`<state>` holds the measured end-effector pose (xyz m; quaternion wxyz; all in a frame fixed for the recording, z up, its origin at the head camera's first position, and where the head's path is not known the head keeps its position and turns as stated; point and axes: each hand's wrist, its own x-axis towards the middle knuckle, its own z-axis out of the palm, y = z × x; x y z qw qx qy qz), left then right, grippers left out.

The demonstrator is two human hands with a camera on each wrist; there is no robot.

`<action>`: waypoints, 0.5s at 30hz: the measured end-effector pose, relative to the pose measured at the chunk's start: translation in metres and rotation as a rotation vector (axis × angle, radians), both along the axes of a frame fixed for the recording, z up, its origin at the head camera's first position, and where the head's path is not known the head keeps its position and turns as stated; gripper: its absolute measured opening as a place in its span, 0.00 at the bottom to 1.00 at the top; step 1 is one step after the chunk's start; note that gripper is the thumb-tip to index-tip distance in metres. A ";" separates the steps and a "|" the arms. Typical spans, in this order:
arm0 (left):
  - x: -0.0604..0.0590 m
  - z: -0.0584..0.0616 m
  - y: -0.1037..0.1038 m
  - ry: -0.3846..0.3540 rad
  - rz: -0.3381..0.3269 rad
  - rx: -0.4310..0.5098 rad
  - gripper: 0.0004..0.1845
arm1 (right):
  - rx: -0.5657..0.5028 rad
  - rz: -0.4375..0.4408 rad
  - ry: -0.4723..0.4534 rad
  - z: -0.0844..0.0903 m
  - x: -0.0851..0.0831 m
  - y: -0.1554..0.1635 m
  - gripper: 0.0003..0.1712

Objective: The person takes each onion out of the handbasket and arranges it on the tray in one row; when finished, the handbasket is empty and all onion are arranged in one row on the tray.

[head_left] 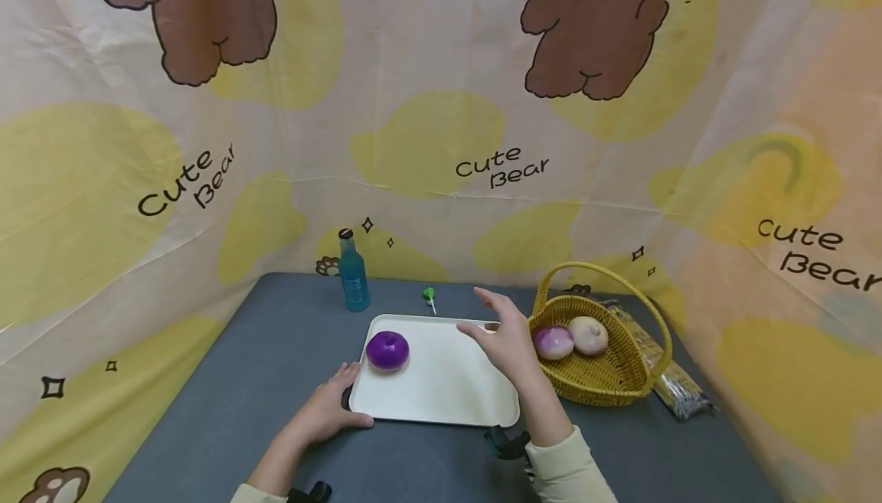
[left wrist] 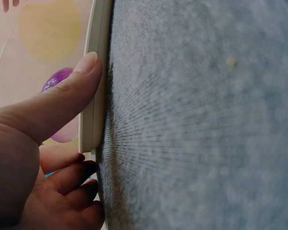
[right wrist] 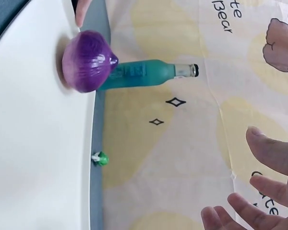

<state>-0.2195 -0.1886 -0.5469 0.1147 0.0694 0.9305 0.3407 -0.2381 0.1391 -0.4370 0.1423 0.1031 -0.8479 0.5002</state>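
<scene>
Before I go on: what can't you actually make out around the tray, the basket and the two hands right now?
- Left hand: fingertips hidden under the tray edge in the head view; left wrist view shows only the thumb on the rim.
- Packet behind the basket: mostly hidden, contents unreadable.
- Bottle label: too small.
- Right hand: cut off by the right wrist view's edge.
- Green lollipop: too small for detail.

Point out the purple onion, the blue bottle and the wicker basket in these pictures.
purple onion (head_left: 387, 351), head view, middle of its rounded top.
blue bottle (head_left: 354, 286), head view, middle of its body.
wicker basket (head_left: 623, 380), head view, front woven wall.
</scene>
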 end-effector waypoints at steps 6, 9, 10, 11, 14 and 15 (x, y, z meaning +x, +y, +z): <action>0.002 -0.002 -0.003 -0.002 0.003 -0.006 0.60 | 0.003 -0.016 0.012 -0.003 0.003 0.011 0.37; 0.002 -0.001 -0.002 -0.011 0.004 0.006 0.61 | 0.013 -0.044 0.019 -0.004 0.003 0.018 0.36; 0.002 -0.001 -0.002 -0.013 0.004 0.010 0.61 | 0.018 -0.050 0.024 -0.004 0.003 0.020 0.36; 0.002 0.000 -0.002 -0.013 0.004 0.014 0.61 | 0.023 -0.057 0.025 -0.004 0.003 0.023 0.36; 0.001 0.001 -0.001 -0.012 0.000 0.018 0.61 | 0.038 -0.075 0.017 -0.004 0.004 0.031 0.36; 0.001 0.001 0.000 -0.008 -0.001 0.015 0.61 | 0.046 -0.081 0.010 -0.004 0.005 0.035 0.37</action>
